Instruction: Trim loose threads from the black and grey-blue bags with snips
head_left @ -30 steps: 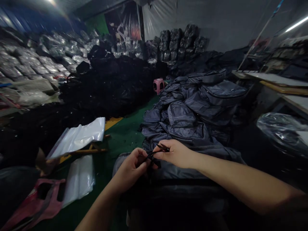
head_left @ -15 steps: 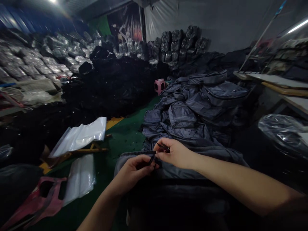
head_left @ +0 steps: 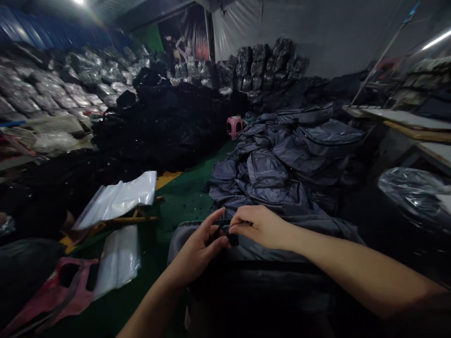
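From here, I'd worry about the narrow black flexible strip [head_left: 221, 229] slipping: my left hand's [head_left: 200, 249] fingers spread loosely around it, above the smooth, faintly shiny dark grey fabric bag [head_left: 257, 252]. My right hand's [head_left: 262, 227] fingers pinch together, on what I cannot tell. The bag's soft, round-cornered panel could also sag, shifting the work

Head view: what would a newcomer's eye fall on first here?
Probably the bare left hand and right hand, close together over grey fabric below centre, the right pinching a small dark item. Just beyond spreads a large heap of grey bags. Against the dark surroundings, the pale plastic sheet at left and the pink stool near the middle also stand out.
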The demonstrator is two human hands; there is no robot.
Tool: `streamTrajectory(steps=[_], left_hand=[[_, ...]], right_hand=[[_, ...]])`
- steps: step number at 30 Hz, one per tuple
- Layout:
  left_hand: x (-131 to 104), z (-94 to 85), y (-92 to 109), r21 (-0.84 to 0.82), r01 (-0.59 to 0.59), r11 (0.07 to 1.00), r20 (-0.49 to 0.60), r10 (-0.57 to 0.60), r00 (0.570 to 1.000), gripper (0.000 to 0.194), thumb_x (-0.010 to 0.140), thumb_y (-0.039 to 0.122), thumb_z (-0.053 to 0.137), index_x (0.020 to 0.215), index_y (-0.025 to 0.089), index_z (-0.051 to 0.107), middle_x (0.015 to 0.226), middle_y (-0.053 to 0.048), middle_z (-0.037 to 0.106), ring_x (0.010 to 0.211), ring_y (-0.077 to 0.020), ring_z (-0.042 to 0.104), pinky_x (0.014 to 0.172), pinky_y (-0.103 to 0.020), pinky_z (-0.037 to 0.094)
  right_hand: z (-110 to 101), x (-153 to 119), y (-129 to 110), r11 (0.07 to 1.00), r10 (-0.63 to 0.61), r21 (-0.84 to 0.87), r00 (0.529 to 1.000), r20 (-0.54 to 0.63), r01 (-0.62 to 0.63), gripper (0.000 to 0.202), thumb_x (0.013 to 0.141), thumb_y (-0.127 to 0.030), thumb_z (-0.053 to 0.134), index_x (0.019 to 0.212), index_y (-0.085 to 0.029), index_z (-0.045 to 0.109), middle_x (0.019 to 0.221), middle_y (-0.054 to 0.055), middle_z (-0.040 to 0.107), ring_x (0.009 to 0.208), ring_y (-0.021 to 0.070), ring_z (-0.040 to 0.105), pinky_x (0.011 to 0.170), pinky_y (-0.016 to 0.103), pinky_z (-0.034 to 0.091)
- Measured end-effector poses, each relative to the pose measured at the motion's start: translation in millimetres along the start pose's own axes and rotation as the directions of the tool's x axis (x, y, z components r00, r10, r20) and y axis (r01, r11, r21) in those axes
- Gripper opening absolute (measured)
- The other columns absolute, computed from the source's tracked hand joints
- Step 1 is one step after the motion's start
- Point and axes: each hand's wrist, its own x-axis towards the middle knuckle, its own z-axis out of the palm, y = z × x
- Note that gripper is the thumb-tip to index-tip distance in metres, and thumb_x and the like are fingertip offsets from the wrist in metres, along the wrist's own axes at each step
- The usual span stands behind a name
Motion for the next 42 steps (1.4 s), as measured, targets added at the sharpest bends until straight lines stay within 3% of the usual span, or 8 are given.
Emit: streamTrajectory(steps=[9,17,21,23,29,32,37,42], left_hand=[[-2.2,0.9,-7.8,0.050,-0.025,0.998,-0.045,0.027,0.999,0.040,0.084,0.040,0.055,0.119,0.023,0.046,0.072,0.003,0.059,0.068,-0.0107,0.051,0.064,-0.023,0.038],[-0.5,3.0,-1.8,0.042,0.021,0.999,-0.157,-0.014,0.987,0.038,0.084,0.043,0.053,0.112,0.017,0.054,0.074,-0.001,0.068,0.070,-0.0141,0.059,0.067,-0.026,0.044],[3.3,-21.2,-2.6,0.219,-0.027,0.975,-0.485,0.133,0.864,0.044,0.085,0.048,0.047,0.118,0.020,0.053,0.100,-0.006,0.068,0.070,-0.0149,0.060,0.070,-0.030,0.048],[10.9,-36.5,-8.7,0.485,-0.059,0.873,-0.482,0.323,0.814,0.043,0.081,0.048,0.052,0.114,0.022,0.058,0.116,-0.007,0.063,0.095,-0.0205,0.059,0.085,-0.035,0.045],[42.4,-53.1,-23.8,0.726,0.003,0.687,-0.131,0.134,0.982,0.036,0.083,0.053,0.046,0.089,0.025,0.067,0.092,-0.002,0.070,0.088,-0.0226,0.062,0.080,-0.031,0.044],[61.0,-57.9,-22.2,0.672,0.068,0.738,-0.159,0.054,0.986,0.040,0.080,0.058,0.045,0.083,0.025,0.068,0.081,0.000,0.070,0.079,-0.0213,0.063,0.072,-0.027,0.044],[92.5,-75.7,-26.4,0.459,0.095,0.883,-0.268,0.036,0.963,0.040,0.074,0.057,0.055,0.088,0.022,0.069,0.086,-0.002,0.071,0.083,-0.0211,0.062,0.070,-0.026,0.045],[79.4,-92.5,-46.1,0.272,-0.023,0.962,-0.555,0.176,0.813,0.043,0.074,0.051,0.060,0.099,0.017,0.066,0.100,-0.006,0.069,0.090,-0.0193,0.061,0.079,-0.027,0.045]], right_hand=[[4.9,7.1,7.8,0.864,0.391,0.401,0.907,-0.154,-0.304,0.023,0.085,-0.038,0.053,0.075,-0.017,0.056,0.062,-0.004,0.053,0.049,0.0077,0.044,0.047,0.021,0.034],[1.7,10.1,17.7,0.700,0.551,0.652,0.801,-0.233,-0.292,0.029,0.081,-0.045,0.059,0.081,-0.016,0.057,0.064,-0.002,0.058,0.037,0.0042,0.039,0.036,0.019,0.027],[-35.9,-2.4,18.2,0.797,0.467,0.580,0.783,-0.412,-0.170,0.033,0.082,-0.045,0.059,0.100,-0.018,0.057,0.072,-0.001,0.063,0.038,0.0039,0.038,0.036,0.019,0.029],[-57.3,-17.0,22.4,0.838,0.460,0.521,0.725,-0.512,-0.164,0.033,0.081,-0.043,0.061,0.100,-0.017,0.059,0.072,0.000,0.063,0.039,0.0040,0.038,0.037,0.019,0.031],[-90.7,-93.7,47.0,0.850,0.521,0.318,0.578,-0.628,-0.420,0.032,0.080,-0.046,0.061,0.092,-0.017,0.065,0.071,0.002,0.063,0.044,0.0067,0.041,0.042,0.021,0.034],[-88.3,-137.4,53.3,0.825,0.519,0.155,0.618,-0.591,-0.544,0.031,0.081,-0.046,0.061,0.095,-0.019,0.066,0.078,0.003,0.066,0.059,0.0120,0.055,0.054,0.023,0.044],[-67.8,-192.7,61.1,0.850,0.459,-0.120,0.832,-0.311,-0.513,0.035,0.076,-0.043,0.067,0.108,-0.028,0.065,0.106,0.004,0.065,0.092,0.0203,0.062,0.073,0.026,0.051],[-46.0,-218.3,86.9,0.862,0.400,-0.168,0.844,-0.357,-0.479,0.041,0.073,-0.041,0.071,0.113,-0.030,0.063,0.120,0.004,0.058,0.110,0.0238,0.056,0.091,0.031,0.049]])
